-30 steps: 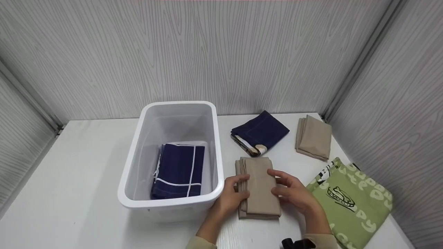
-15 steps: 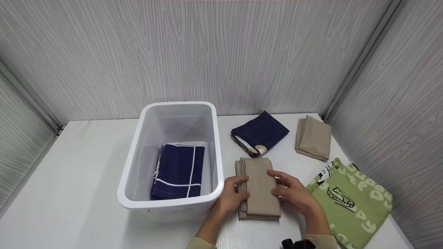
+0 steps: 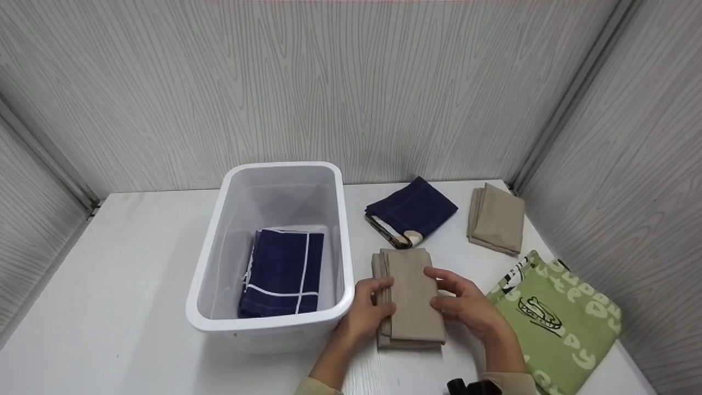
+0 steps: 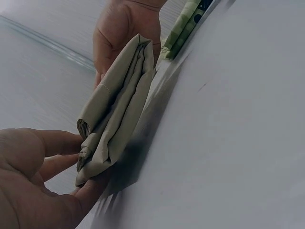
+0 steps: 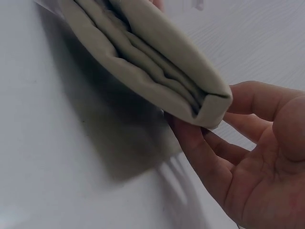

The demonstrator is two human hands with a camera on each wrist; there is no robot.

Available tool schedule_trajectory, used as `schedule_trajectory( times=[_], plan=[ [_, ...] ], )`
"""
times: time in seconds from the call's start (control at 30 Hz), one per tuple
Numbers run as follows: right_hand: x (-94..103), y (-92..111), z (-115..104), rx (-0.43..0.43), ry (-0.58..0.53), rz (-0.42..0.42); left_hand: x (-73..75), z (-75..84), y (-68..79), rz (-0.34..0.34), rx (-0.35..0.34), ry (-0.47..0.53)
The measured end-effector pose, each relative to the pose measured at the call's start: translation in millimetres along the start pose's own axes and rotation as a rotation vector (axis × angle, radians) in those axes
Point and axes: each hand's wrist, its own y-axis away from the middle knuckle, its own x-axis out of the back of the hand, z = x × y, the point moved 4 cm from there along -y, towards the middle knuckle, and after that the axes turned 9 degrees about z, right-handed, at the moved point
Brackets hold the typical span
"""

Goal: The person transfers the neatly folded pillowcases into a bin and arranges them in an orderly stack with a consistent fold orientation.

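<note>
Compared with half a second ago, almost nothing has changed: both hands stay in the same place, and the folded beige cloth (image 3: 414, 307) between them shows no clear shift. I understand this as a steady moment of the handling, in which the layers are being kept together. The left hand (image 3: 359, 310) pinches the left long edge of the cloth, with its fingers bent around the fold, and the right hand (image 3: 469, 307) pinches the right edge in the same manner. Both wrist views show fingers reaching under the cloth and a dark shadow below, so it seems to be raised slightly above the tabletop (image 3: 137, 274). It is outside the white bin (image 3: 263, 325), just to its right. Inside this bin, a dark blue cloth with white lines (image 3: 279, 263) lies folded on the bottom, in the part nearer to the person; whether it is one piece or several, I cannot tell. Beyond the held cloth lies a navy bundle (image 3: 414, 206), very near to it, and if they touch is not clear. Farther right are a second beige bundle (image 3: 500, 219) and, beside the right forearm, a green printed cloth (image 3: 576, 329).
</note>
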Motion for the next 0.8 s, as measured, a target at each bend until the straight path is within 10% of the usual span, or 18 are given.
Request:
schedule_trajectory(
  times=[0.8],
  plan=[
    [1.3,6.7,-17.2,0.011,-0.061,0.032,2.4,24.1,2.1,0.018,-0.038,-0.007]
  ],
)
